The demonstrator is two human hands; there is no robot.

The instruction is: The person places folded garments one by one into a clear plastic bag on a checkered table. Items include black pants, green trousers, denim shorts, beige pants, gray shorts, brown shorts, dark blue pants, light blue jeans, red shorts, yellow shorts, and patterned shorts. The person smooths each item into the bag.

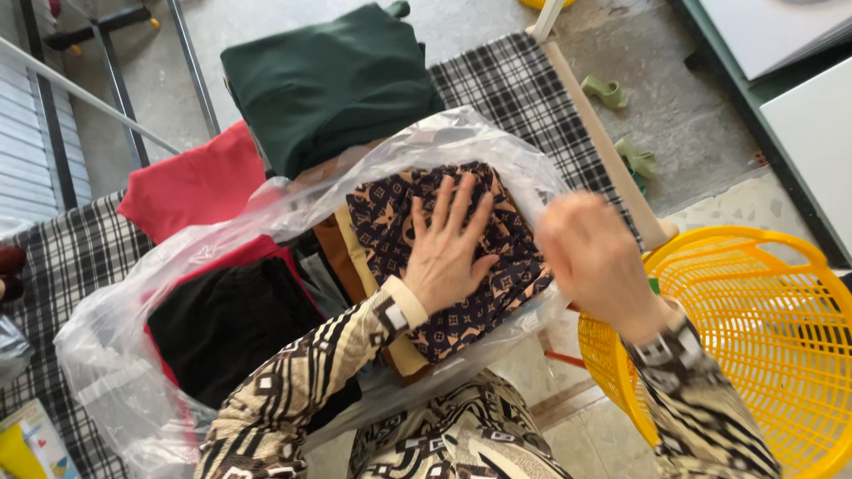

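My left hand [446, 247] lies flat, fingers spread, on a folded dark cloth with a tan pattern [497, 239]. That cloth sits inside a clear plastic bag [417, 155], on top of tan and brown folded cloths [351, 257]. To the right, my right hand [593, 257] is blurred at the bag's edge; whether it grips the plastic cannot be told. Both sleeves carry a black, white and tan pattern.
A dark green folded cloth [333, 80], a red cloth [195, 182] and a black cloth [226, 324] lie on a black-and-white checked cover [62, 266]. A yellow plastic basket [754, 337] stands at the right. Green sandals [621, 124] lie on the floor.
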